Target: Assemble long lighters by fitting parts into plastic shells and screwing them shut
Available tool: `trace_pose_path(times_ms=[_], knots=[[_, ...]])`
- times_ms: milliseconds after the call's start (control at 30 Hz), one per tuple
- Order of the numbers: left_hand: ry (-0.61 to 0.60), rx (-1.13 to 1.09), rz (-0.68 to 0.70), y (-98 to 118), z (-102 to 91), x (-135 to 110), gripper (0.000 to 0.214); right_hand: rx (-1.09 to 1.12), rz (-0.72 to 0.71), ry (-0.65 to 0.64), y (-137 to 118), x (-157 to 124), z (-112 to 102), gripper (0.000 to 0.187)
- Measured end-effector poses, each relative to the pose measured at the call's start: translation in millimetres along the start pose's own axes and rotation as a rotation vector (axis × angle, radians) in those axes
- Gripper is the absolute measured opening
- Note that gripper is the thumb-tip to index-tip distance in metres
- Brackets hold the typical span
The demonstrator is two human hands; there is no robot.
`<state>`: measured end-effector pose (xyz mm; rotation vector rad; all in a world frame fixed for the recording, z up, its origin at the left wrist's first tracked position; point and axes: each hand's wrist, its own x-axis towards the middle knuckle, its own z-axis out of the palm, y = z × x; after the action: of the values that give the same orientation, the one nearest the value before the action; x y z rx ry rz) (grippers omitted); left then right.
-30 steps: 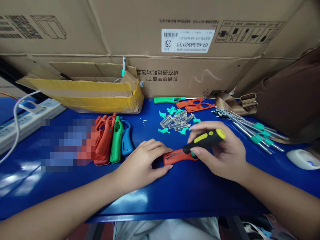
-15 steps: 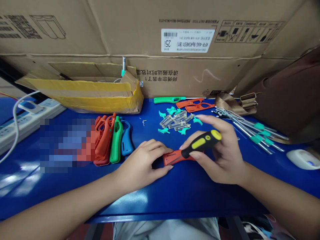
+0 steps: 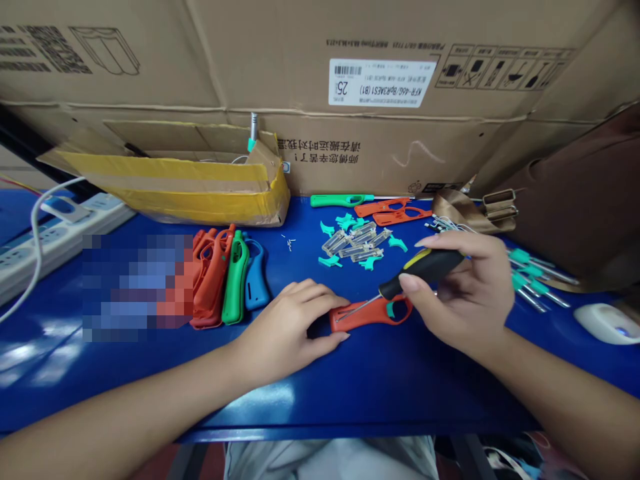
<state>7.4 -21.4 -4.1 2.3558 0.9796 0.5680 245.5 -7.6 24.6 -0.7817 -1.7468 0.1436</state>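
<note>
An orange plastic handle shell lies flat on the blue table in front of me. My left hand presses on its left end with curled fingers, pinning it down. My right hand grips a screwdriver with a black and yellow handle. Its thin shaft slants down to the left and its tip rests in the shell's groove. A green piece sits inside the shell's ring, close to my right thumb.
Orange, green and blue handle shells stand in a row at left. Small metal and teal parts lie behind the work. Metal rods with teal collars lie at right, a white mouse beyond. An open yellow-taped box sits back left, a power strip far left.
My right hand has drawn the screwdriver back to the right and raised its handle, baring more of the shaft. The left hand has stayed on the shell.
</note>
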Motion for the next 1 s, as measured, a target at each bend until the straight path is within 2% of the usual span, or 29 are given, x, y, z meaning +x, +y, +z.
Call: trace_pose_path(times_ms=[233, 333, 433, 667, 867, 1000], knots=[[0.015, -0.020, 0.022, -2.1, 2.5, -1.7, 0.035, 0.028, -0.027, -0.119, 1.7, -5.7, -2.0, 0.048], [0.023, -0.018, 0.027, -2.0, 2.7, -1.8, 0.035, 0.024, -0.053, -0.131, 2.7, -6.7, -2.9, 0.051], [0.027, -0.017, 0.032, -1.4, 2.9, -1.0, 0.033, 0.015, -0.068, -0.138, 2.9, -4.6, -3.4, 0.053], [0.031, -0.021, 0.037, -2.3, 4.3, -0.3, 0.034, -0.045, -0.139, -0.241, -1.6, 1.0, -7.8, 0.052], [0.029, -0.022, 0.034, -2.4, 4.1, -0.2, 0.033, 0.173, -0.066, -0.394, -4.6, -6.0, -11.1, 0.077], [0.025, -0.025, 0.031, -1.3, 3.7, -0.2, 0.031, 0.239, -0.065, -0.421, -7.2, -2.4, -10.5, 0.079]])
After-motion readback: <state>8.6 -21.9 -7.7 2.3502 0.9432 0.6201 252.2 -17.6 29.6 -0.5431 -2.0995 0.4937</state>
